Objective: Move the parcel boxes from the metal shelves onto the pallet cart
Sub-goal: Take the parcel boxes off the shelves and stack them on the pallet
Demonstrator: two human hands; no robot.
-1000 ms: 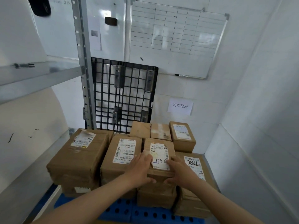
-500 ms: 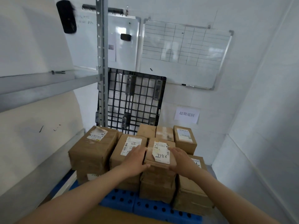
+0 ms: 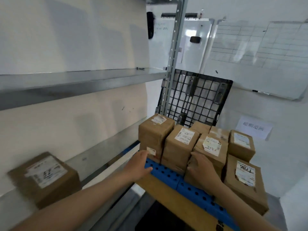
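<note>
Several brown parcel boxes with white labels stand stacked on the blue pallet cart. The box with the handwritten label sits on top of the middle stack. My right hand rests with relaxed fingers against the front of the box below it. My left hand hovers over the cart's front left edge, fingers loose, holding nothing. One more parcel box lies on the lower metal shelf at the left, blurred.
The upper metal shelf holds nothing in view; its perforated upright post stands just behind the cart. A black grid pallet leans on the back wall under whiteboards. A white wall closes the right side.
Both hands have come off the top labelled box. My left hand dropped left to the cart's edge, my right hand slid lower. The view swung left, revealing the shelf box.
</note>
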